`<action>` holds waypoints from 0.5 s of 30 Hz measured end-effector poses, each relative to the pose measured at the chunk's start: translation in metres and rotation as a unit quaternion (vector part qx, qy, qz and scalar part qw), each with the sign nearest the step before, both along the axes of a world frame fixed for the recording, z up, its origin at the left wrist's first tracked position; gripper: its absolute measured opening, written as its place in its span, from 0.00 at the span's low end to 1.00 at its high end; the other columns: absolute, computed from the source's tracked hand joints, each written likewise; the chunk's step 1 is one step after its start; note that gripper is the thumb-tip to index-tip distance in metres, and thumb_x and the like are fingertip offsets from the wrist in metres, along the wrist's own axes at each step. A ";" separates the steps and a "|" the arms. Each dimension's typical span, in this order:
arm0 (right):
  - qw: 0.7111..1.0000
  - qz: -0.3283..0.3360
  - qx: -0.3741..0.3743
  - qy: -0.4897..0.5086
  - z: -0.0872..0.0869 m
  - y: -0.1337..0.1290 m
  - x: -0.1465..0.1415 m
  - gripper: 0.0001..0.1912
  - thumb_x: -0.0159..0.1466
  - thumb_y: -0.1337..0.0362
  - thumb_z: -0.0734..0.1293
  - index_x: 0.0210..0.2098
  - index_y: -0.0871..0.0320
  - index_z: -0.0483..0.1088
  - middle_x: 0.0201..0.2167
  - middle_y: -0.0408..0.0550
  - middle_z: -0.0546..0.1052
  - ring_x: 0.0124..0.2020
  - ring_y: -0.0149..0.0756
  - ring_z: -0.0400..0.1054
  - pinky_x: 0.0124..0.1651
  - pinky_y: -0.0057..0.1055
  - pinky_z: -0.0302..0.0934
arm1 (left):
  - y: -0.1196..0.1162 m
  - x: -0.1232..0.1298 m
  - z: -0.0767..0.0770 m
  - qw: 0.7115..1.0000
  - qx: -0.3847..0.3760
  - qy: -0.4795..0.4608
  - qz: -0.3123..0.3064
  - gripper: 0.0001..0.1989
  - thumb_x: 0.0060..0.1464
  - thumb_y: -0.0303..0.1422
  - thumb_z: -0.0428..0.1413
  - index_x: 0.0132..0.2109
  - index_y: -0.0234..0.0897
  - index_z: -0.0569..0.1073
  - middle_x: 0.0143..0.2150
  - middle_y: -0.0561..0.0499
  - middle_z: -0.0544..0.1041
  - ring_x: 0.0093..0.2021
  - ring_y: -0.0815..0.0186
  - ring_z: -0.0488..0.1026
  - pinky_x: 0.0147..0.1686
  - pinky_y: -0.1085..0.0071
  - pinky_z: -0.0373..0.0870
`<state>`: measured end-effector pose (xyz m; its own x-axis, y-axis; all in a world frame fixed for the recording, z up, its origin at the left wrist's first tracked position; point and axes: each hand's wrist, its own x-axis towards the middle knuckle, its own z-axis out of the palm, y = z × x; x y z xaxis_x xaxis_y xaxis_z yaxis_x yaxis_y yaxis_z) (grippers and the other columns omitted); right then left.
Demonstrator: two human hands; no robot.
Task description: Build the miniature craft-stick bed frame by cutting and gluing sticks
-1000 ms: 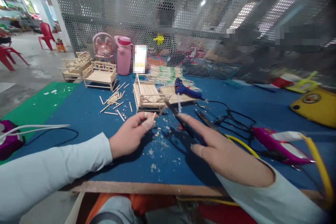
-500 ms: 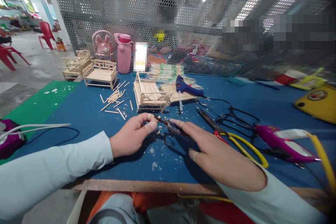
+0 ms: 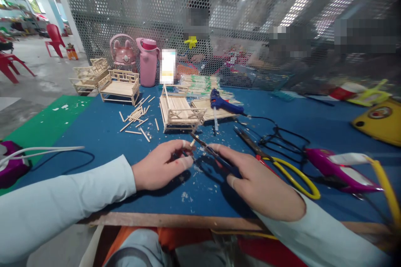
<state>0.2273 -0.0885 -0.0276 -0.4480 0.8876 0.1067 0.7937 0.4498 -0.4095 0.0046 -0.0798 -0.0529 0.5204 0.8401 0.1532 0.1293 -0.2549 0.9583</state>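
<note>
My left hand (image 3: pixel 164 162) pinches a short wooden stick (image 3: pixel 192 142) between thumb and fingertips, over the blue tabletop. In my right hand (image 3: pixel 260 183) is a dark pointed cutting tool (image 3: pixel 208 148), its tip beside the stick. My fingers hide most of its handle, so I cannot tell whether it is pliers or scissors. Just beyond the hands stands a miniature wooden bench (image 3: pixel 180 110). A blue glue gun (image 3: pixel 226 103) rests on a flat panel of sticks (image 3: pixel 208 112) at its right. Loose cut sticks (image 3: pixel 136 114) lie scattered to the left.
Scissors with yellow handles (image 3: pixel 291 175) lie right of my right hand, near a purple tool (image 3: pixel 341 171) and black cable (image 3: pixel 282 135). More small benches (image 3: pixel 120 85), a pink bottle (image 3: pixel 148 62) and bundled sticks (image 3: pixel 200 85) stand behind. Perforated mesh (image 3: pixel 131 4) closes the back.
My left hand has shifted slightly right, its thumb and finger now farther apart with the stick showing between them. The dark tool's tip has moved a little right and away from me.
</note>
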 end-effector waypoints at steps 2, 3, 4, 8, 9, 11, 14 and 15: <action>1.000 0.003 0.002 -0.009 -0.001 -0.002 -0.003 0.35 0.47 0.72 0.58 0.56 0.57 0.67 0.54 0.50 0.73 0.55 0.45 0.68 0.58 0.44 0.61 | -0.001 0.002 -0.001 0.998 0.053 0.037 0.014 0.10 0.59 0.35 0.49 0.40 0.33 0.70 0.37 0.49 0.72 0.37 0.67 0.66 0.42 0.70 0.63; 1.000 0.004 0.006 -0.013 -0.001 -0.004 -0.006 0.35 0.47 0.72 0.57 0.55 0.57 0.68 0.53 0.50 0.74 0.55 0.45 0.68 0.58 0.44 0.61 | -0.002 0.002 -0.002 0.995 0.076 0.051 0.027 0.11 0.60 0.36 0.48 0.37 0.33 0.70 0.34 0.51 0.72 0.35 0.67 0.66 0.40 0.71 0.63; 1.000 0.004 0.012 -0.015 -0.001 -0.005 -0.008 0.35 0.46 0.72 0.57 0.54 0.56 0.68 0.53 0.50 0.75 0.54 0.44 0.69 0.57 0.43 0.62 | -0.002 0.003 -0.003 0.993 0.096 0.060 0.041 0.12 0.61 0.36 0.47 0.34 0.34 0.69 0.31 0.52 0.70 0.33 0.68 0.64 0.37 0.72 0.62; 0.999 0.002 0.037 -0.009 -0.006 -0.010 -0.014 0.34 0.46 0.72 0.58 0.53 0.55 0.69 0.52 0.49 0.75 0.53 0.45 0.70 0.55 0.41 0.65 | -0.003 0.002 -0.003 0.984 0.141 0.068 0.081 0.16 0.60 0.37 0.47 0.26 0.36 0.63 0.24 0.56 0.64 0.27 0.71 0.60 0.30 0.74 0.58; 0.999 0.003 0.040 -0.008 -0.008 -0.010 -0.014 0.34 0.46 0.73 0.58 0.54 0.56 0.69 0.52 0.50 0.75 0.53 0.45 0.70 0.55 0.42 0.64 | -0.003 0.002 -0.003 0.984 0.144 0.070 0.082 0.16 0.60 0.38 0.48 0.25 0.36 0.62 0.24 0.56 0.63 0.27 0.71 0.59 0.30 0.74 0.58; 0.999 0.006 0.046 -0.006 -0.012 -0.010 -0.013 0.34 0.46 0.73 0.58 0.54 0.57 0.69 0.53 0.51 0.75 0.54 0.46 0.69 0.56 0.42 0.64 | -0.004 0.002 -0.003 0.983 0.147 0.073 0.083 0.16 0.60 0.38 0.47 0.25 0.36 0.62 0.24 0.55 0.63 0.27 0.71 0.59 0.29 0.74 0.57; 0.999 0.006 0.051 -0.014 -0.017 -0.009 -0.011 0.35 0.45 0.74 0.58 0.54 0.58 0.68 0.53 0.53 0.74 0.54 0.47 0.69 0.57 0.44 0.63 | -0.004 0.003 -0.004 0.984 0.132 0.082 0.083 0.18 0.60 0.41 0.46 0.25 0.36 0.63 0.24 0.55 0.64 0.27 0.70 0.60 0.29 0.74 0.58; 0.998 0.005 0.051 -0.021 -0.019 -0.009 -0.011 0.35 0.45 0.74 0.58 0.54 0.58 0.68 0.53 0.53 0.75 0.54 0.47 0.69 0.57 0.44 0.63 | -0.004 0.003 -0.005 0.986 0.117 0.091 0.081 0.19 0.60 0.42 0.45 0.25 0.36 0.64 0.24 0.55 0.65 0.27 0.70 0.60 0.29 0.74 0.58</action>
